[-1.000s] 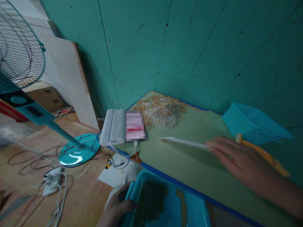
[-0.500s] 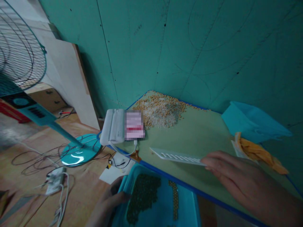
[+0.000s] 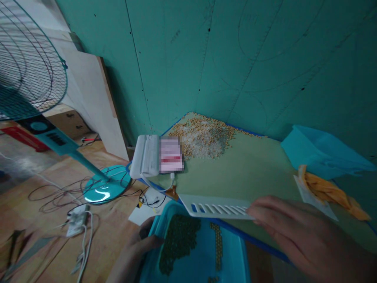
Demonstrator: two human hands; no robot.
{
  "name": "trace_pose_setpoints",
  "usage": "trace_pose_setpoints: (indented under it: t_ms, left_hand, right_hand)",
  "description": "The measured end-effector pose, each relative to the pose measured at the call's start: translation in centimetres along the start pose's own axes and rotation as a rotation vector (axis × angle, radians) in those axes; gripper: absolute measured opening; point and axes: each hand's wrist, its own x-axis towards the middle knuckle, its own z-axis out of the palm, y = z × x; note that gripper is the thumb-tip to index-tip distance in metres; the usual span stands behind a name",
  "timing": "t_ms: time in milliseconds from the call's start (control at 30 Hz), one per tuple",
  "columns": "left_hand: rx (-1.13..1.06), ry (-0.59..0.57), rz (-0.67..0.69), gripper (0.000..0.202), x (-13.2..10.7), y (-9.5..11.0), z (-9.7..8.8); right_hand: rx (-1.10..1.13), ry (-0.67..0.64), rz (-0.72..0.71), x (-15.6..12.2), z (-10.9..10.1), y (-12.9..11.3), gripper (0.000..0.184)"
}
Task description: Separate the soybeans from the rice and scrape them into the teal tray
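Observation:
My right hand [image 3: 290,232] grips the end of a white slotted plastic board [image 3: 218,208], held tilted over the table's front edge, partly above the bin. My left hand [image 3: 144,239] is closed round the left rim of a blue plastic bin [image 3: 203,267] below that edge. Inside the bin lie a patch of dark green grains [image 3: 176,243] and a narrow strip of yellow beans [image 3: 218,247]. A heap of yellow beans and white grains [image 3: 207,139] rests at the far corner of the green tabletop [image 3: 250,165].
A white device [image 3: 145,155] and a blurred pink-screened item stand at the table's left edge. On the right lie a blue bag [image 3: 321,153] and an orange cloth [image 3: 330,190]. A standing fan [image 3: 59,137], cables and a power strip [image 3: 77,220] occupy the floor at left.
The slotted board has come down and towards me, from over the tabletop to the front edge. My left hand stays on the bin. The view has shifted slightly.

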Motion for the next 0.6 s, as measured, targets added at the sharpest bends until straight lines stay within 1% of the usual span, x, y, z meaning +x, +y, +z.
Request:
trace_pose_setpoints:
  t_ms: [67, 167, 333, 467, 600]
  left_hand:
    - [-0.004, -0.012, -0.034, 0.042, 0.1, 0.0, 0.1]
    - [-0.016, -0.023, 0.007, 0.037, 0.3, -0.1, 0.1]
    - [-0.017, -0.091, 0.048, 0.036, 0.6, -0.8, -0.2]
    - [-0.057, -0.149, 0.058, 0.035, 0.5, -1.2, -0.1]
    - [-0.044, -0.115, 0.073, 0.033, 0.4, -1.1, 0.3]
  right_hand:
    - [0.008, -0.030, -0.002, -0.6, 0.1, -0.1, 0.031]
    - [0.004, -0.040, -0.005, -1.0, 0.1, -0.4, 0.030]
    - [0.064, -0.019, -0.012, -0.7, -0.4, -1.0, 0.030]
    - [0.109, -0.045, 0.009, -0.5, -0.7, -1.2, 0.026]
    - [0.130, -0.054, -0.001, -0.7, -0.8, -1.2, 0.024]
